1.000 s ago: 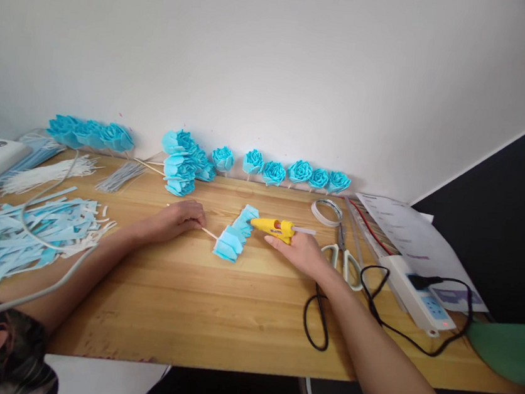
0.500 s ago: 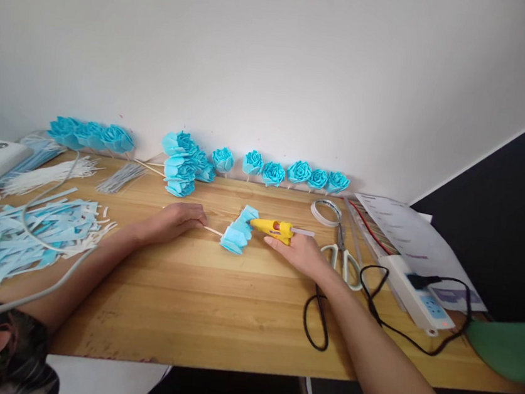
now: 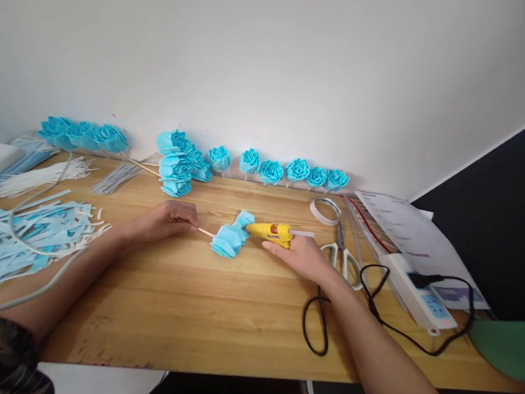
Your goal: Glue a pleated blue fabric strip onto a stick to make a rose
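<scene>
Between the fingers of my left hand (image 3: pixel 171 219) is a thin wooden stick (image 3: pixel 205 233). On its far end sits a light-blue artificial flower (image 3: pixel 226 241), lying sideways, with a folded strip of blue material (image 3: pixel 244 221) reaching up and right from it. My right hand (image 3: pixel 301 255) is wrapped round a yellow glue gun (image 3: pixel 269 230) with a pale glue stick out of its back. The gun's nozzle is at the right edge of the strip; whether it touches cannot be made out.
Finished blue flowers (image 3: pixel 298 170) line the wall. Blue and white scraps (image 3: pixel 26 233) and grey wires (image 3: pixel 116 179) lie left. Tape (image 3: pixel 325 210), scissors (image 3: pixel 339 250), a power strip (image 3: pixel 422 297), paper sheets (image 3: pixel 409 239) and a black cord (image 3: pixel 316 329) are on the right.
My left hand, with the flower on its stick, has shifted slightly left. The glue gun has moved a little left and down, its nozzle staying at the blue strip.
</scene>
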